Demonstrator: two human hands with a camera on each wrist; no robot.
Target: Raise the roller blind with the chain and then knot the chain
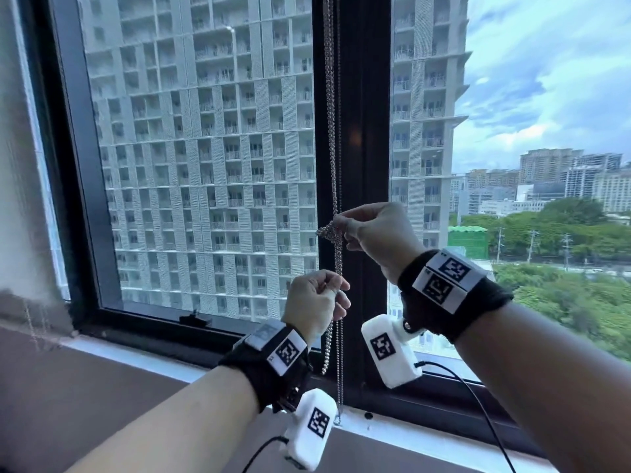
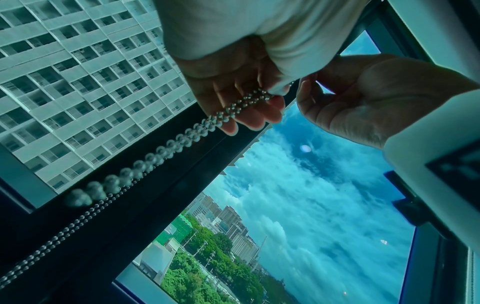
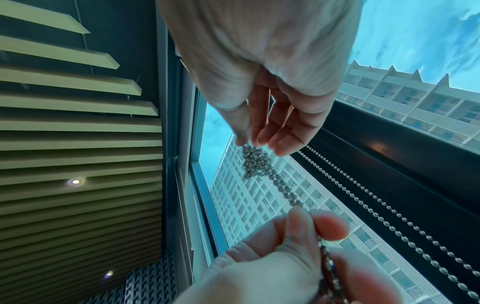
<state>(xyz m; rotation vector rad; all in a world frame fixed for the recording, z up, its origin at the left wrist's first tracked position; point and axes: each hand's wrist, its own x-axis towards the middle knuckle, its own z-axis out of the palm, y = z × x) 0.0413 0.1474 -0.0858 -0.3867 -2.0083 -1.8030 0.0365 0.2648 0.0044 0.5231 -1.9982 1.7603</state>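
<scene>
A metal bead chain [image 1: 330, 131] hangs doubled in front of the dark window mullion [image 1: 365, 97]. Partway down it is bunched into a knot [image 1: 328, 232]. My right hand [image 1: 341, 224] pinches that knot with thumb and fingertips; the right wrist view shows the knot [image 3: 255, 162] just under the right hand's fingertips [image 3: 259, 139]. Lower down, my left hand [image 1: 336, 289] grips the doubled chain, fingers curled round it [image 2: 249, 102]. The chain runs taut between the two hands [image 3: 285, 191]. Its tail [image 1: 327, 349] dangles below the left hand. The blind itself is out of view.
A second, thinner pair of chain strands [image 1: 339, 370] hangs beside the mullion down to the pale sill [image 1: 426, 438]. Large glass panes [image 1: 205, 165] flank the mullion. White camera boxes with black cables [image 1: 478, 397] hang under both wrists.
</scene>
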